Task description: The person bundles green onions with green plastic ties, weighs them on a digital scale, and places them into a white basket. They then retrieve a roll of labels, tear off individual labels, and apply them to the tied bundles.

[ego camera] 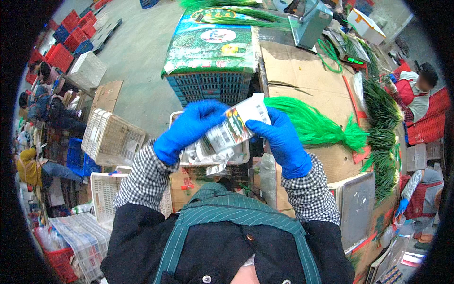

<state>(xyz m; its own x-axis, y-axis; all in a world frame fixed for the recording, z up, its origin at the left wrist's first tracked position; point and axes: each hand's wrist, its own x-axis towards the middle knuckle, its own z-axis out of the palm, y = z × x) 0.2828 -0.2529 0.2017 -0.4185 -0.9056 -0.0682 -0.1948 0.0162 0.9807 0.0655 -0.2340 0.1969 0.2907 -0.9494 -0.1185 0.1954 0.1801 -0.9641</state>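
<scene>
My left hand [193,126] and my right hand [282,140], both in blue gloves, hold a strip of printed labels [232,129] between them, tilted up to the right. It bears barcodes and coloured pictures. Below the strip is a white plastic tray [244,156] with more labels and plastic pieces in it. Right of my right hand, a bundle of bright green mesh netting [312,124] lies on cardboard, knotted at its right end.
A blue crate [212,87] under a green printed sheet stands ahead, with green stalks on top. Bunches of green chives [381,142] line the right side near a scale [349,48]. White crates [113,138] stand left. Several people work at both sides.
</scene>
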